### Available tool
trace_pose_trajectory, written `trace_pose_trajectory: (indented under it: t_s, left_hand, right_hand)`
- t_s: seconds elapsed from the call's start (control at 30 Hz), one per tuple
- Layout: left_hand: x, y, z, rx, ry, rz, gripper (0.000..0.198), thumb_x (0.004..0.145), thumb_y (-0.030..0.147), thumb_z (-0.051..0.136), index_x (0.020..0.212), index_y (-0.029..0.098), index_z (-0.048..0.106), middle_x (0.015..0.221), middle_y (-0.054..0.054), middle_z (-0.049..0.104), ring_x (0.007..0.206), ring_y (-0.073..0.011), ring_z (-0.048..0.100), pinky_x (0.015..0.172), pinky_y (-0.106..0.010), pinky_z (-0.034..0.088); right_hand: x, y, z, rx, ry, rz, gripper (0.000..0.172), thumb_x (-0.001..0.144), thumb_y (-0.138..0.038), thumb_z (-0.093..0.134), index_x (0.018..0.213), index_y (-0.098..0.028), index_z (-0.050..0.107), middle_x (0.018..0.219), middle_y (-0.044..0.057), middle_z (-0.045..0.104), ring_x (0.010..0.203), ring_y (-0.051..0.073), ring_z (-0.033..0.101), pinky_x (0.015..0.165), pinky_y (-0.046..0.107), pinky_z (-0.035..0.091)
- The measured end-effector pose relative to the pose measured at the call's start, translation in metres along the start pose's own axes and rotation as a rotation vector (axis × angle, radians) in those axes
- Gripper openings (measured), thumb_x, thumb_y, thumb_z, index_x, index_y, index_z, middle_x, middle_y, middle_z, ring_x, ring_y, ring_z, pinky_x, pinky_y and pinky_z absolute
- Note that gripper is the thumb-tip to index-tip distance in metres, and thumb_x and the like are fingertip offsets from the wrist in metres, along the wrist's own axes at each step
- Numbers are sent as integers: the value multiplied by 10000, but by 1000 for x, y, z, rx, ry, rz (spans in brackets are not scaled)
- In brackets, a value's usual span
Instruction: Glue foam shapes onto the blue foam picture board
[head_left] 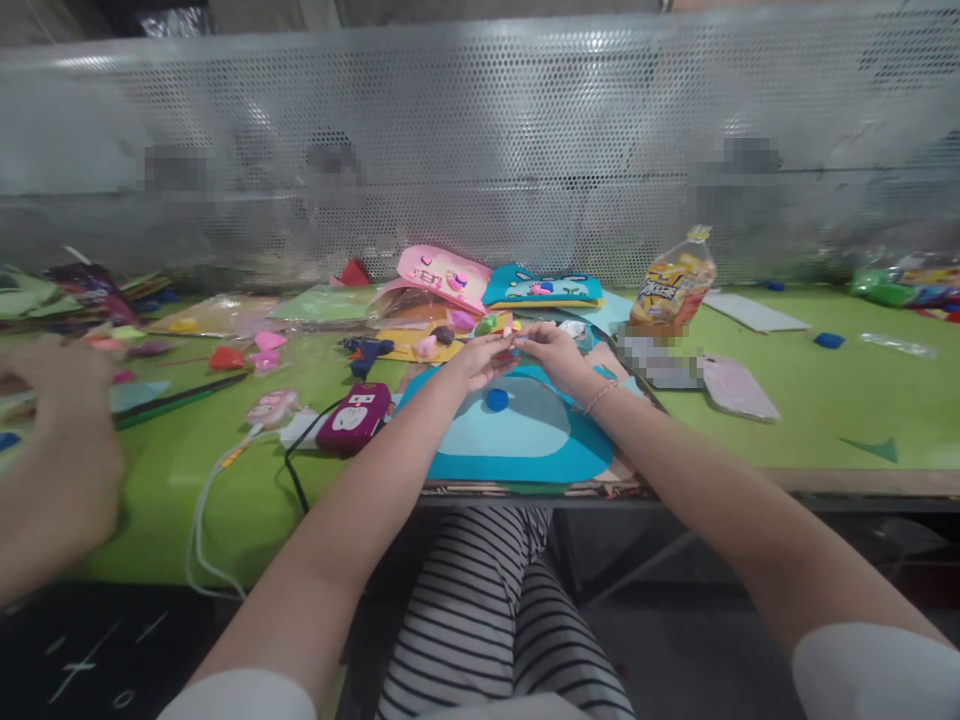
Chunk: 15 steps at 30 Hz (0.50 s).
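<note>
My left hand (484, 361) and my right hand (553, 354) meet fingertip to fingertip, both closed in a pinch. A tiny piece may be between the fingers, but it is too small to make out. Below them lies a rounded teal sheet (446, 466) with a light blue oval (529, 435) on it. On the oval sits a small dark blue lump (497, 400), apart from both hands. Just behind my fingers, colored lumps, among them a green one (486, 325) and a pink one (426, 347), rest on an orange sheet (409, 345).
A purple power brick (354, 420) with cables and a blue glue gun (365, 352) lie to the left. Pink and teal decorated pieces (442, 275) lie behind. At right are a snack bag (667, 290) and a phone (739, 388). Another person's hand (71, 410) works at far left.
</note>
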<state>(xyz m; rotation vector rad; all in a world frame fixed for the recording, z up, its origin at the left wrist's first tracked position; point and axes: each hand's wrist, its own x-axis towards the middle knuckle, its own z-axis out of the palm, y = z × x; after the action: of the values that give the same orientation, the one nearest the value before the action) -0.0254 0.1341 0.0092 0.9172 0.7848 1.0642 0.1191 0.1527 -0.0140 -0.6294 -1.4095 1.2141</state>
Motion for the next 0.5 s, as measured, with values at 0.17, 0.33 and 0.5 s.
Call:
trace_pose_trajectory:
  t_s: [0.17, 0.33, 0.5]
  left_hand:
    - [2, -1, 0, -22, -34, -10, 100, 824, 85, 541, 749, 110, 602, 621, -7, 623, 556, -73, 607, 619, -193, 512]
    - [1, 0, -1, -18, -28, -16, 76, 810, 78, 558, 762, 108, 608, 623, -12, 624, 548, -75, 606, 609, -196, 513]
    - [2, -1, -1, -22, 4, -8, 80, 819, 88, 547, 763, 113, 598, 593, -8, 609, 549, -75, 603, 643, -206, 517]
  right_hand:
    - [0, 0, 0, -55, 17, 5, 307, 562, -376, 787, 743, -184, 629, 683, -23, 640, 633, 99, 566, 621, 244, 461]
    - [-1, -1, 0, -90, 4, -6, 314, 568, -389, 781, 750, -185, 627, 690, -20, 639, 643, 101, 565, 629, 246, 460]
    - [-3, -4, 3, -8, 14, 28, 314, 581, -414, 769, 738, -188, 619, 711, -11, 647, 657, 107, 579, 634, 249, 466]
